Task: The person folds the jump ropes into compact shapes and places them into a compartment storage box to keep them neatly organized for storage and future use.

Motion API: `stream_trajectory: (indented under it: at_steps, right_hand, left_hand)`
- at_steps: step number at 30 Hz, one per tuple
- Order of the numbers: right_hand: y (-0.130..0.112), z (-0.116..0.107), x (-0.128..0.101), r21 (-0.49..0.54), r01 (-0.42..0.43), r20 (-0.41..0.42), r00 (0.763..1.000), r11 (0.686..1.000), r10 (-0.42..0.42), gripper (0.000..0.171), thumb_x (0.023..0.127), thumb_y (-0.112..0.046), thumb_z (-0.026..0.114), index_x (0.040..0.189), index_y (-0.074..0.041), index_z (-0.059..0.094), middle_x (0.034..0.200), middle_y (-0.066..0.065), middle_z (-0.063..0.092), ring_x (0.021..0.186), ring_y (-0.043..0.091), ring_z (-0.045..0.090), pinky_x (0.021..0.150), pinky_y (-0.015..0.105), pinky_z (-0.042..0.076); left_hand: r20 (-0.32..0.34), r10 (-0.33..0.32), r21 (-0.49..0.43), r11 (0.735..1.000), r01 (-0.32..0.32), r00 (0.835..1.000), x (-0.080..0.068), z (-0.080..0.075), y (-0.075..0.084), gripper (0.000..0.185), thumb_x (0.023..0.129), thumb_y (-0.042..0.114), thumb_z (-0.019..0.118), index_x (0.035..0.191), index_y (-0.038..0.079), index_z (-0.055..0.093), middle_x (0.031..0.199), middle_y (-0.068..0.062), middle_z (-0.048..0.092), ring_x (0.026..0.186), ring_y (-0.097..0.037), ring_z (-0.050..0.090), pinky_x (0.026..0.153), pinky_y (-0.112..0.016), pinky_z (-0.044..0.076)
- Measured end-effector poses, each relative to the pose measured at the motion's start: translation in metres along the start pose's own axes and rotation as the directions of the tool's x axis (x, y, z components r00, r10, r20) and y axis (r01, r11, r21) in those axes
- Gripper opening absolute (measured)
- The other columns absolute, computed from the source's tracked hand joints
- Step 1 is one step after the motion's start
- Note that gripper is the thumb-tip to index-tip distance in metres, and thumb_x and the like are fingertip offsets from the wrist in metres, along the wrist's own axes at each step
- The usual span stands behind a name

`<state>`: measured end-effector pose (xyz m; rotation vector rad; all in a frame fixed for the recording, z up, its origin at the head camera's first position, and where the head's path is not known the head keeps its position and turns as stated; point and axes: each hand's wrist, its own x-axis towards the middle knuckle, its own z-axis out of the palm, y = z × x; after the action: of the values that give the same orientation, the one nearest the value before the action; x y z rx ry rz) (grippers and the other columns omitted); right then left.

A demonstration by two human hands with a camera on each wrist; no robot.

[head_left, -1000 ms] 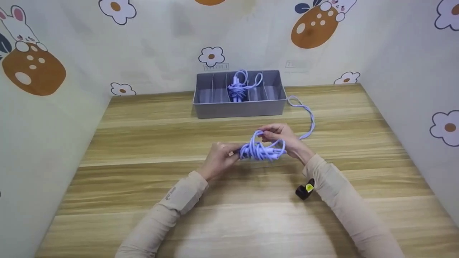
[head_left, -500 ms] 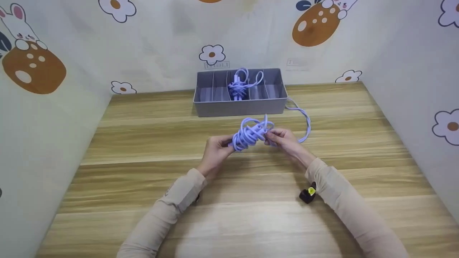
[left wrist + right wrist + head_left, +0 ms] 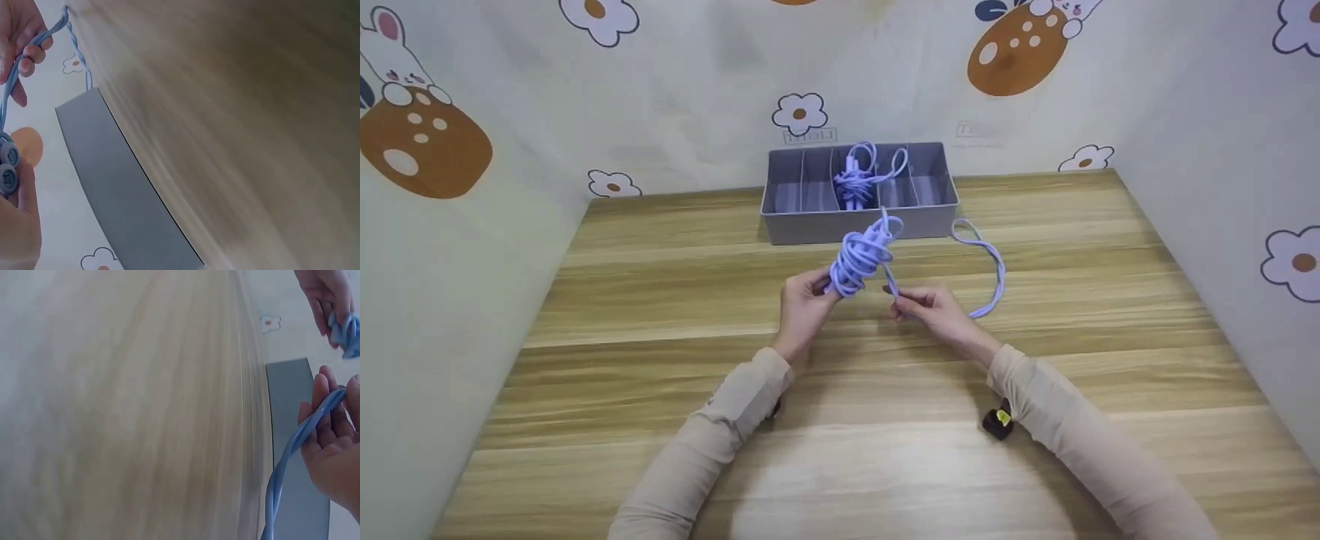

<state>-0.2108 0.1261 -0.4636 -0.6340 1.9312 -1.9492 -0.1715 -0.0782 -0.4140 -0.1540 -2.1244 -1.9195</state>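
Note:
A periwinkle jump rope (image 3: 859,262) is wound in coils round its two handles, with a small loop sticking up at the far end. My left hand (image 3: 804,311) grips the near end of this bundle above the table. In the left wrist view, the round ends of both handles (image 3: 9,179) show by the left fingers. Off to the right, my right hand (image 3: 941,315) pinches the doubled, twisted rope leading from the bundle. The rope's loose tail (image 3: 999,274) runs past the right hand, ending in a loop beside the grey box. In the right wrist view, the twisted rope (image 3: 289,450) crosses the fingers.
A grey divided box (image 3: 859,226) stands at the back of the wooden table (image 3: 660,300). Its middle compartment holds another wound jump rope (image 3: 855,180), whose loops stick up over the divider to the right. Patterned cloth walls (image 3: 697,90) enclose the table's back and sides.
The wound bundle, first held level, has tilted upright and moved left and away toward the box. My right hand has drawn back from its loops, and the rope now stretches between both hands.

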Motion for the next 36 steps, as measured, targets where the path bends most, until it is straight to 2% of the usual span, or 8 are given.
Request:
stream_trajectory:
  at_steps: [6,12,17,21,24,27,32,36]
  right_hand:
    - [-0.005,0.013,-0.004,-0.057,0.011,0.05,0.999,0.998,-0.008,0.031,0.091,0.001,0.047,0.113,0.023,0.048,0.079,0.005,0.067,0.071,0.006,0.059,0.071,0.022,0.051]
    - [-0.018,0.011,-0.012,-0.085,-0.028,0.014,0.999,0.996,0.029,0.032,0.09,-0.001,0.052,0.116,0.018,0.049,0.081,-0.003,0.066,0.067,0.005,0.057,0.066,0.022,0.052]
    - [-0.027,0.0,-0.018,-0.118,-0.039,-0.05,0.998,0.992,0.033,0.032,0.087,0.002,0.055,0.115,0.016,0.051,0.089,0.015,0.068,0.063,0.005,0.057,0.06,0.021,0.052]
    - [-0.037,-0.007,-0.022,-0.245,0.013,-0.047,0.999,0.969,-0.026,0.03,0.085,0.003,0.058,0.112,0.014,0.055,0.094,0.031,0.062,0.06,0.003,0.057,0.054,0.022,0.052]
    - [-0.05,-0.007,-0.024,-0.395,0.098,0.02,0.995,0.913,-0.098,0.027,0.084,0.001,0.06,0.109,0.011,0.059,0.09,0.027,0.065,0.06,0.003,0.057,0.053,0.023,0.052]
    - [-0.067,-0.002,-0.026,-0.532,0.212,0.128,0.977,0.819,-0.17,0.025,0.082,0.0,0.062,0.106,0.007,0.063,0.089,0.017,0.068,0.065,0.008,0.059,0.056,0.023,0.051]
    - [-0.093,0.007,-0.026,-0.642,0.408,0.314,0.912,0.649,-0.263,0.023,0.082,-0.001,0.063,0.104,0.005,0.065,0.095,0.014,0.068,0.084,0.021,0.064,0.072,0.026,0.052]
    - [-0.105,0.012,-0.023,-0.668,0.496,0.382,0.868,0.555,-0.316,0.02,0.082,-0.001,0.063,0.101,0.002,0.067,0.094,0.012,0.068,0.084,0.021,0.065,0.076,0.029,0.052]
  left_hand:
    - [-0.127,0.051,0.025,0.999,-0.048,0.991,0.014,-0.007,-0.01,0.023,0.073,-0.013,0.064,0.095,-0.015,0.063,0.092,-0.028,0.063,0.085,-0.034,0.064,0.07,-0.025,0.053]
    - [-0.216,0.06,0.032,0.998,-0.055,0.974,0.027,-0.018,-0.02,0.021,0.073,-0.009,0.066,0.093,-0.012,0.066,0.088,-0.025,0.065,0.08,-0.027,0.066,0.067,-0.022,0.053]
    - [-0.275,0.07,0.063,0.997,-0.055,0.959,0.031,-0.026,-0.02,0.019,0.073,-0.007,0.067,0.092,-0.009,0.067,0.087,-0.022,0.066,0.079,-0.024,0.067,0.065,-0.02,0.053]
    - [-0.284,0.077,0.125,0.991,-0.042,0.956,0.03,-0.027,-0.019,0.016,0.073,-0.003,0.069,0.089,-0.006,0.069,0.083,-0.019,0.067,0.075,-0.023,0.067,0.061,-0.018,0.052]
    - [-0.282,0.078,0.211,0.977,-0.018,0.956,0.03,-0.026,-0.018,0.012,0.073,0.001,0.07,0.085,-0.002,0.071,0.08,-0.015,0.069,0.073,-0.019,0.067,0.058,-0.017,0.05]
    - [-0.254,0.084,0.339,0.941,0.007,0.964,0.029,-0.024,-0.017,0.011,0.072,0.005,0.071,0.083,0.002,0.072,0.079,-0.011,0.069,0.072,-0.016,0.067,0.059,-0.021,0.051]
    - [-0.17,0.071,0.509,0.861,0.026,0.983,0.025,-0.019,-0.015,0.017,0.071,0.014,0.074,0.086,0.007,0.073,0.08,-0.006,0.07,0.073,-0.015,0.067,0.062,-0.032,0.051]
    - [-0.056,0.078,0.619,0.785,-0.026,0.995,0.019,-0.015,-0.013,0.01,0.071,0.012,0.07,0.08,0.011,0.073,0.075,-0.002,0.07,0.062,-0.013,0.061,0.054,-0.036,0.047]
